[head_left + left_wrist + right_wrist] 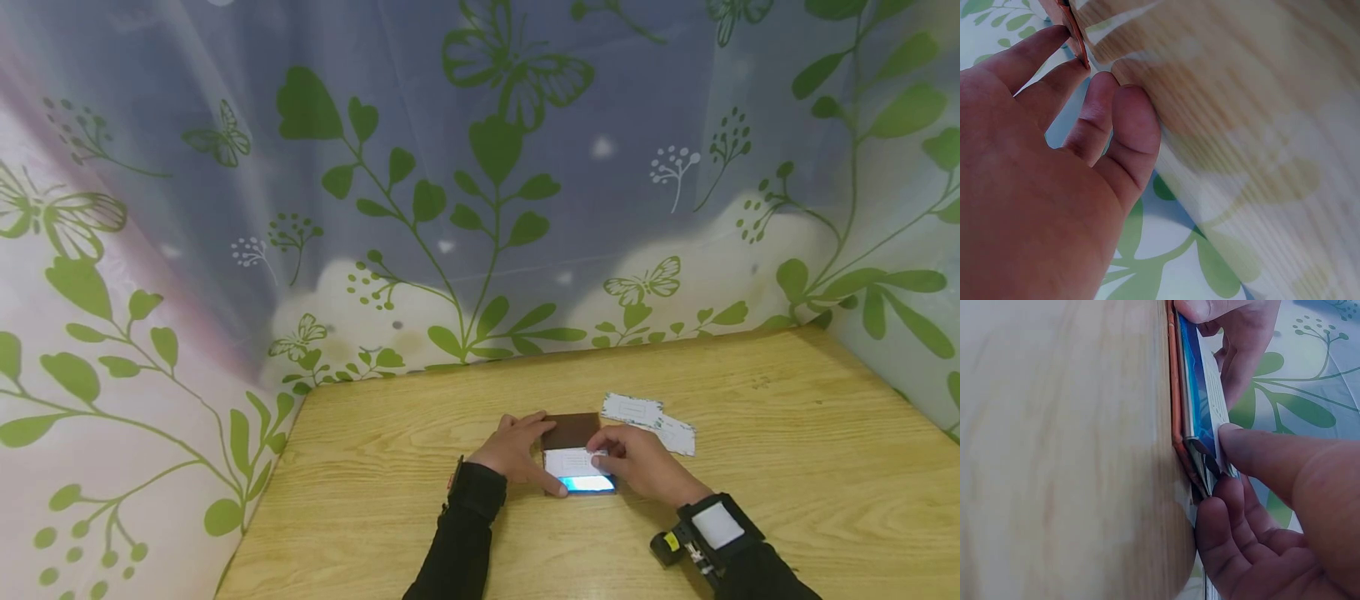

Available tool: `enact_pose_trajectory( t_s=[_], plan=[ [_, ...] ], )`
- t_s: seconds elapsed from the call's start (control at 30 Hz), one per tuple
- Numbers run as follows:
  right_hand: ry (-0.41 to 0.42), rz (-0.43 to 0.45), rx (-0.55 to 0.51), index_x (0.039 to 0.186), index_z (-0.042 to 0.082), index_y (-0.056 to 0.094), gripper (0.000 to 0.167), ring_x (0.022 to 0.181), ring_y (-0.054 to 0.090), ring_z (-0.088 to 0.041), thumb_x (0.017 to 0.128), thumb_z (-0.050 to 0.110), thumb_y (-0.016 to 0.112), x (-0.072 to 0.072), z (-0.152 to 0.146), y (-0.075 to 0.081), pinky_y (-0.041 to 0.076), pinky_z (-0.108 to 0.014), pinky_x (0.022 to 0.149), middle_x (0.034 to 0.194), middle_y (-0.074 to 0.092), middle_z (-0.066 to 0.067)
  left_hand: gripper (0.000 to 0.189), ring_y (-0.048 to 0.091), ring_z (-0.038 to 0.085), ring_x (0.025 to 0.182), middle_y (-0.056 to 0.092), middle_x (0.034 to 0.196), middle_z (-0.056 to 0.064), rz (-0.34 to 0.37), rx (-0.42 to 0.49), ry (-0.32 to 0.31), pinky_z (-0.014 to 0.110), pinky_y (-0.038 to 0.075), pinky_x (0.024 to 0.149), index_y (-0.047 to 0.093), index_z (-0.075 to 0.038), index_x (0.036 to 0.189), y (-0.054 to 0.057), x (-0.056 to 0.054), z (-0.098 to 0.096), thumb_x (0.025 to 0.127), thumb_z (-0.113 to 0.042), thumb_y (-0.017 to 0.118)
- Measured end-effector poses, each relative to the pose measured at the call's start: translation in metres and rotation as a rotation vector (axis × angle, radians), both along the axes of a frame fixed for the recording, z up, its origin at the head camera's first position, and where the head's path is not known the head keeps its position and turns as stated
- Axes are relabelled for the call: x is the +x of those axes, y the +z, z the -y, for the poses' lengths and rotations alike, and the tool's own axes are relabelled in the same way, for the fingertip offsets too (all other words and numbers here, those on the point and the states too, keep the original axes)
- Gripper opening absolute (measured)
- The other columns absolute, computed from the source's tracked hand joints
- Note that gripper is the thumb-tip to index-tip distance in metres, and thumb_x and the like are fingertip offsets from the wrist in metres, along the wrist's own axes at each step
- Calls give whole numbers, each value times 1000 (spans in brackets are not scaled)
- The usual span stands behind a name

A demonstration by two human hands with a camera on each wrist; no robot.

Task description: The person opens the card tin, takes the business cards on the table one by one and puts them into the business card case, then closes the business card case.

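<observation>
We see a wooden tabletop (405,425); on it the left hand (512,454), fingers spread wide, touches an open brown wallet (570,428). The right hand's (643,465) fingers pinch a white card (567,462) over its lower half, beside a bright blue strip (591,484). Two printed cards (630,407) lie outside, near the wallet. We judge the card work unfinished; whether cards go in or out, we cannot tell.

Tabletop (360,467): wood-grained, smooth, with a reflective sheen. Brown folder (566,431): matt, leather-like. White card (564,462) upon it: smooth paper; blue strip (588,484) at its six o'clock: glossy. Loose cards (632,408) at the folder's two o'clock: matt paper. Curtain (420,275) at twelve o'clock: thin, creased, faintly shiny cloth.
</observation>
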State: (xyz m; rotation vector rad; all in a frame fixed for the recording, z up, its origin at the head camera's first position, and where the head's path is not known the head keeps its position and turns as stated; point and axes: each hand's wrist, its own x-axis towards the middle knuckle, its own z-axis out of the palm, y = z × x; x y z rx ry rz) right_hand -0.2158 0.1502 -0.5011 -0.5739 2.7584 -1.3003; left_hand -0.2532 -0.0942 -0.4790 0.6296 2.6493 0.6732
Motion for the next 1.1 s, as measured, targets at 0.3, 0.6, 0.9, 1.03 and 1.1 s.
enact_pose_trajectory(
  t_s=[0.3, 0.6, 0.9, 1.03, 1.1],
  plan=[
    [13, 6, 0, 105, 11, 74, 9, 83, 59, -12, 97, 9, 73, 1, -1, -1, 49, -29, 72, 94, 66, 4, 106, 36, 19, 126, 30, 168, -5, -13, -22, -7, 39, 47, 101, 43, -24, 160, -2, -1, -1, 71, -52, 93],
    [37, -4, 11, 107, 9, 78, 12, 83, 58, -11, 97, 10, 73, -1, -3, -3, 48, -28, 71, 93, 65, 4, 107, 36, 20, 127, 29, 169, -5, -4, -11, -7, 40, 47, 101, 43, -23, 160, -1, -1, -1, 71, -52, 94],
    [-2, -26, 24, 115, 7, 75, 18, 86, 58, -11, 97, 10, 72, -1, -2, -3, 49, -29, 73, 101, 66, 1, 107, 36, 19, 125, 29, 169, -4, -4, -5, -8, 39, 47, 100, 43, -23, 160, -2, -2, -1, 71, -51, 94],
    [-118, -76, 9, 125, 1, 70, 27, 100, 64, -24, 99, 8, 68, 0, 0, -1, 54, -41, 83, 118, 66, -13, 107, 36, 19, 124, 29, 169, -4, -7, -7, -10, 39, 48, 100, 43, -23, 160, -3, -2, -1, 71, -51, 94],
    [-161, -122, 17, 131, -4, 65, 34, 114, 62, -38, 99, 6, 65, 1, 0, -1, 51, -53, 95, 130, 63, -23, 107, 36, 19, 125, 29, 169, -4, -7, -5, -10, 39, 47, 100, 43, -23, 160, -3, -2, 0, 71, -51, 94]
  ],
)
